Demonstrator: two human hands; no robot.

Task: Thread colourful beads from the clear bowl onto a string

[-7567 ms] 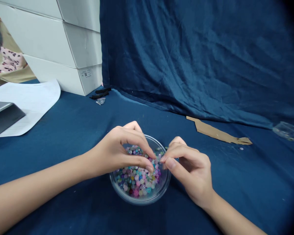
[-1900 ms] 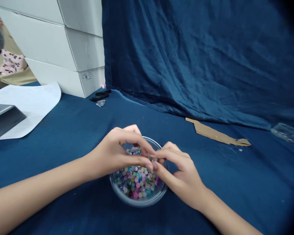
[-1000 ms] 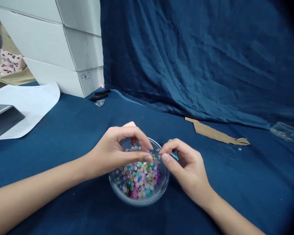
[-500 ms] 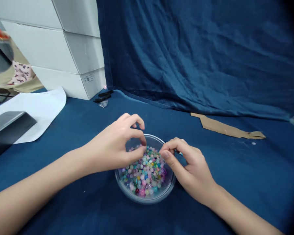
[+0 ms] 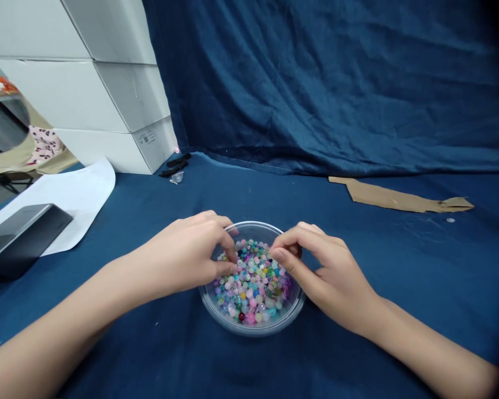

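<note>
A clear round plastic bowl (image 5: pixel 253 331) holds many small beads (image 5: pixel 253 288) in pink, white, blue, green and purple. My left hand (image 5: pixel 195 252) reaches over the bowl's left rim, with thumb and forefinger drawn together down at the beads. What lies between those fingertips is too small to make out. At the right rim, my right hand (image 5: pixel 324 271) is closed in a pinch of thumb and forefinger, its other fingers curled under. Its fingertips stay above the beads, and whatever they grip is hidden.
White boxes (image 5: pixel 120 100) are stacked at the back left. A dark device (image 5: pixel 25 238) lies on white paper (image 5: pixel 87 194) at left. Black strips (image 5: pixel 175 165) and a small clear bag (image 5: pixel 177 177) sit near the boxes. Torn cardboard (image 5: pixel 399 197) lies back right, before a blue curtain (image 5: pixel 316 83).
My left hand has dropped lower to the beads on the left side, and its thumb and forefinger have closed together. My right hand keeps its pinch. The camera view has shifted slightly.
</note>
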